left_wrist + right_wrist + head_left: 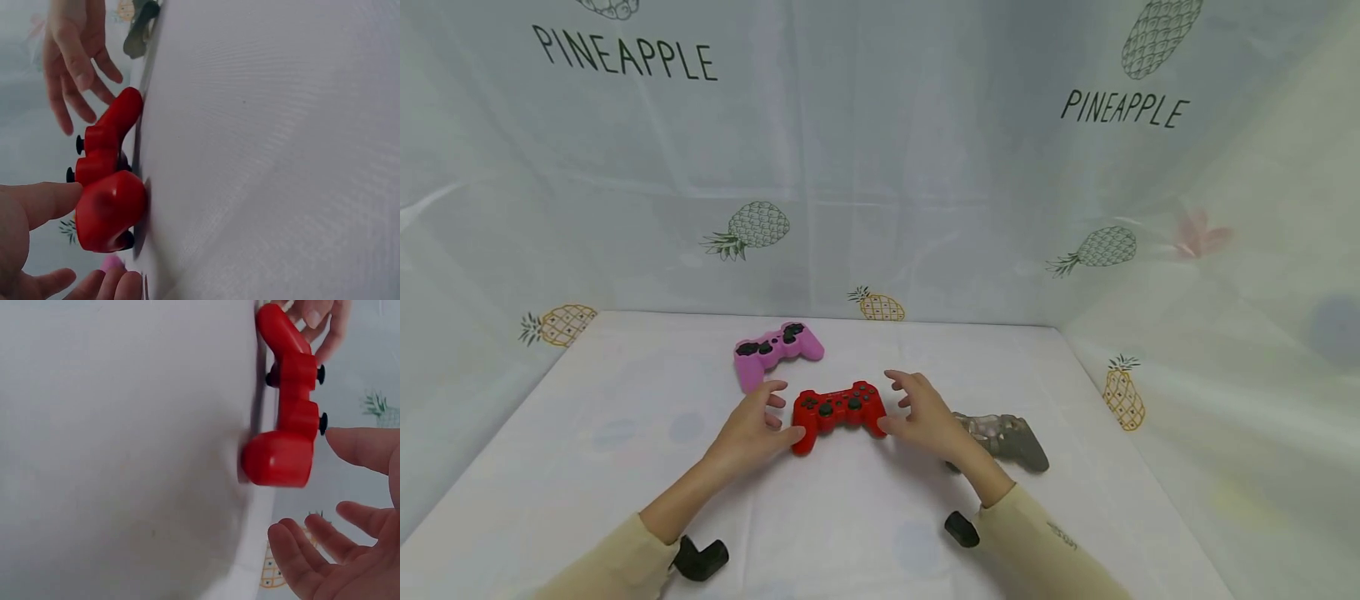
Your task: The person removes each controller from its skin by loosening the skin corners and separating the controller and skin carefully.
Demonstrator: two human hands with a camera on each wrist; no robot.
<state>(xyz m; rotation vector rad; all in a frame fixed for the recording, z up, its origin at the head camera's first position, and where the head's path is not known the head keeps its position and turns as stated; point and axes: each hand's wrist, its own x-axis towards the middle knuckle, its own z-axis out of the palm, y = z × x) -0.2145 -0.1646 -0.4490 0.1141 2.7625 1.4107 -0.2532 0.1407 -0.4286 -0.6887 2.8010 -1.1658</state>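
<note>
A red game controller (pixel 839 408) with black thumbsticks lies on the white cloth between the two hands. My left hand (pixel 754 433) is at its left grip, fingers spread and loosely bent, the thumb tip right at the grip's edge. On the other side my right hand (pixel 925 421) has its thumb close to the right grip, with the other fingers apart in the air. Both wrist views show the red controller (pixel 109 209) resting on the cloth, with neither hand's fingers wrapped round it. In the right wrist view, the right hand's fingers (pixel 312 559) are spread beside the controller.
A pink controller (pixel 767 350) with black buttons lies behind the left hand. To the right, a grey, partly see-through controller (pixel 1018 442) is partly covered by the right hand and forearm. A pineapple-print sheet (pixel 925 167) hangs behind the table (pixel 850 533).
</note>
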